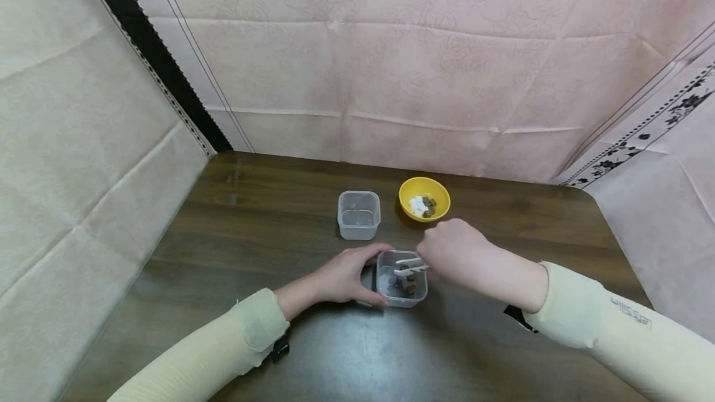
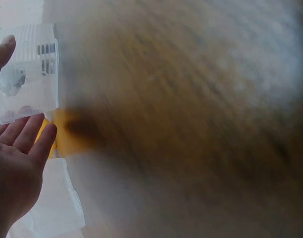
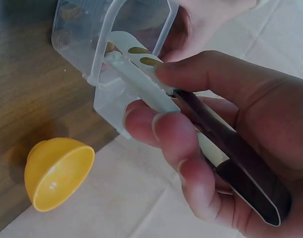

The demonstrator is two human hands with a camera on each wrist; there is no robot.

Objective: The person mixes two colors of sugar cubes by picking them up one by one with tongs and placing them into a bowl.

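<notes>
My left hand [image 1: 347, 273] holds the near clear plastic container [image 1: 381, 278] from its left side, thumb at the near corner and fingers at the far one. Brown chunks [image 1: 409, 285] lie in that container. My right hand [image 1: 455, 256] grips a pair of tongs [image 3: 141, 82] with white slotted tips and a dark handle. The tips reach over the rim into the container; a brown bit shows right at them in the right wrist view. In the left wrist view the left hand [image 2: 20, 173] has its fingers nearly straight beside the container wall [image 2: 32, 94].
Behind the near container stands a second clear container [image 1: 359, 232]. To its right is a yellow bowl [image 1: 410, 186] with white pieces [image 1: 417, 205] and brown pieces [image 1: 429, 202]. All stand on a dark wooden table [image 1: 268, 203], with pale cloth [image 1: 391, 79] hanging behind and at both sides.
</notes>
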